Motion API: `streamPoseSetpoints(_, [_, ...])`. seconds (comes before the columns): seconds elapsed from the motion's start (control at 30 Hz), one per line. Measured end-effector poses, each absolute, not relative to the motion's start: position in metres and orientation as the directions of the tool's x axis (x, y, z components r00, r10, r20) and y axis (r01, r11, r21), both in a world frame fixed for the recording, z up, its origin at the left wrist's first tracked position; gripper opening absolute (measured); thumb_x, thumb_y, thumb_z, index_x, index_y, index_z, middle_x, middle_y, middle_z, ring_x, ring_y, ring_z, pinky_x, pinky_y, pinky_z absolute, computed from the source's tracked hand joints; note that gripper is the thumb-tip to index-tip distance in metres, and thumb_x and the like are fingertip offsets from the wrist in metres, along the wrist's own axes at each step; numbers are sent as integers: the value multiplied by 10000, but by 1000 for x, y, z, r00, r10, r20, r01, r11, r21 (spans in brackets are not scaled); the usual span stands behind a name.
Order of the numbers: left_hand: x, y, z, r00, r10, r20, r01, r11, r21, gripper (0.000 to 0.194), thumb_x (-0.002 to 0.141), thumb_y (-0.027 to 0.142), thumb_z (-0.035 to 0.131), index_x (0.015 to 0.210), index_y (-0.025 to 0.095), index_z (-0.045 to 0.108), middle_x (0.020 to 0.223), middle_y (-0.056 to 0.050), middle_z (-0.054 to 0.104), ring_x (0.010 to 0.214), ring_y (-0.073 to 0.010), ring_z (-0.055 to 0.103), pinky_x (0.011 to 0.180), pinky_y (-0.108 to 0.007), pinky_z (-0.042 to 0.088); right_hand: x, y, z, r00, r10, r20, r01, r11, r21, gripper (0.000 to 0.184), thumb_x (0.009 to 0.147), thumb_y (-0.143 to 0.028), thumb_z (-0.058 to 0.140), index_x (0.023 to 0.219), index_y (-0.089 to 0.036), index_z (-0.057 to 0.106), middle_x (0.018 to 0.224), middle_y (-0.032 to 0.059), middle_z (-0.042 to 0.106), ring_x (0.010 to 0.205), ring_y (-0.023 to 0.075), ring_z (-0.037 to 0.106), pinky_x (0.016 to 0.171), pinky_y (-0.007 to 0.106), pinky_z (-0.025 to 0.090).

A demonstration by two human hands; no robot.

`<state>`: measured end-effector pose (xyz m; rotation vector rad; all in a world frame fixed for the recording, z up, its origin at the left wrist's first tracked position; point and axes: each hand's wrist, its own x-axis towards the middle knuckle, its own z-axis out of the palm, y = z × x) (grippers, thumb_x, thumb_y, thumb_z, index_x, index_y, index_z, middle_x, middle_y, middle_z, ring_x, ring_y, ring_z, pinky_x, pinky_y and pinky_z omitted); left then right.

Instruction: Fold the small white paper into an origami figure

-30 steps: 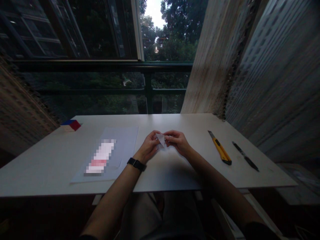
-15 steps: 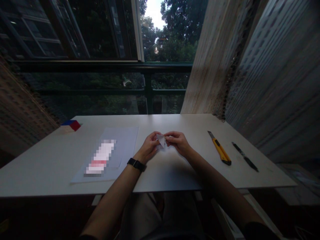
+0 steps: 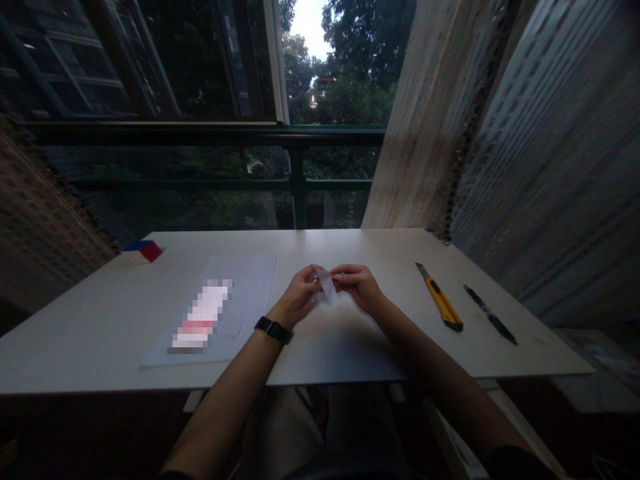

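Note:
A small piece of folded white paper (image 3: 325, 283) is held up between my two hands over the middle of the white table. My left hand (image 3: 301, 291), with a black watch on the wrist, pinches the paper from the left. From the right, my right hand (image 3: 357, 283) grips the paper's upper right edge between thumb and fingers. One triangular face of the paper points down. The fingertips partly cover the paper, so its full shape cannot be made out.
White sheets (image 3: 260, 277) lie left of my hands under a blurred-out rectangle (image 3: 205, 310). A coloured puzzle cube (image 3: 143, 251) sits at the far left. To the right are a yellow box cutter (image 3: 440, 298), blade out, and a black pen (image 3: 490, 313). The white table (image 3: 325, 360) ends near my lap.
The folded paper has turned slightly and shifted a little to the right between my fingers. Both hands keep their hold. Everything else on the table lies as before.

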<state>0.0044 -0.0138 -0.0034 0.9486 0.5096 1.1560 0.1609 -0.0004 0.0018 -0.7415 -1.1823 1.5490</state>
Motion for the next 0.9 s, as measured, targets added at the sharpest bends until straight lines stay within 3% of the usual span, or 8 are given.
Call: streamPoseSetpoints(0.9, [5,-14,-1,319,944,77,-543,116,832,272,581,61,684,807,151,564,695,4,603,639,-137,613,611,-250,482,160,-4,3,-332,938,103,-352,-21,-936,200,565,-206,713,762,-171,693,605,-2,626,522,98,554,503,221,434])
